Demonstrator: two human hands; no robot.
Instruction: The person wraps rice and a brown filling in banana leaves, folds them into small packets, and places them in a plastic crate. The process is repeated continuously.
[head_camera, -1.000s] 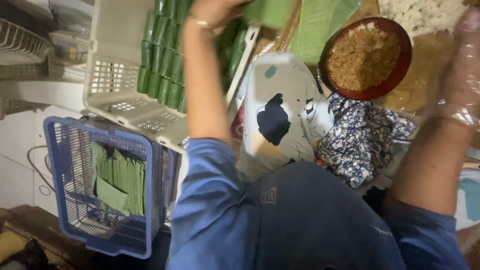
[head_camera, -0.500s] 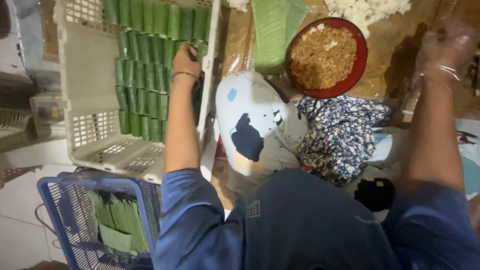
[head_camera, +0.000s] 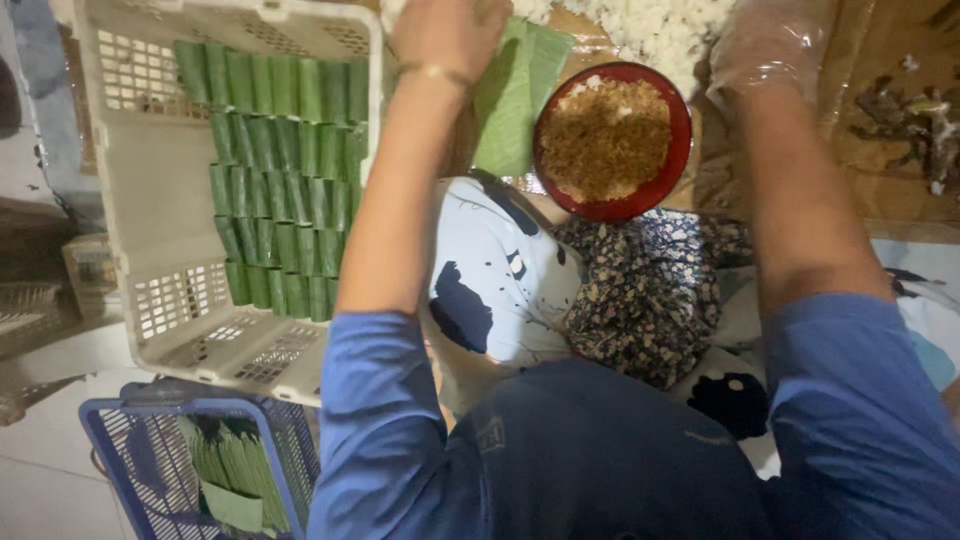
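Top centre — left hand (head_camera: 447, 35) closed on a green leaf strip (head_camera: 512, 95), beside the red bowl (head_camera: 612, 140) of brown filling. Gloved right hand (head_camera: 768, 45) top right — grip unclear. Leaf rolls (head_camera: 285, 180) in white crate (head_camera: 150, 200), left.

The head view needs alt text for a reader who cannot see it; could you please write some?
Seen from above, a person's left hand rests on a green leaf beside a red bowl of brown filling, the gloved right hand near white rice. Left, a white crate holds green leaf rolls.
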